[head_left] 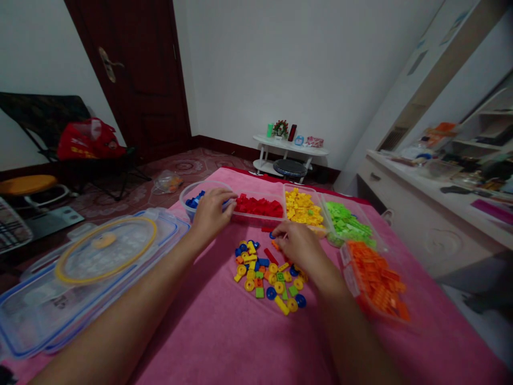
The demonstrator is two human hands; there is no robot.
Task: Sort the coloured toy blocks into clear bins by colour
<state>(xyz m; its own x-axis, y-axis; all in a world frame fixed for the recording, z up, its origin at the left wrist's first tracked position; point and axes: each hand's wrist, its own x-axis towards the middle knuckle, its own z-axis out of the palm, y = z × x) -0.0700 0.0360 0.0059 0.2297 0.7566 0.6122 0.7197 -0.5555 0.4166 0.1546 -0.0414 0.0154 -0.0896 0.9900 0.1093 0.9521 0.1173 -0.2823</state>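
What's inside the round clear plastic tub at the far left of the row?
Blue plastic pieces show along the left side of the round clear plastic tub. The left hand covers its right part, so the contents there are hidden.

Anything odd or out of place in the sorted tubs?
Yes: one greenish piece seems to sit among the yellow ones in the yellow tub, so it looks mis-sorted. It is small in the head view, so this is not certain.
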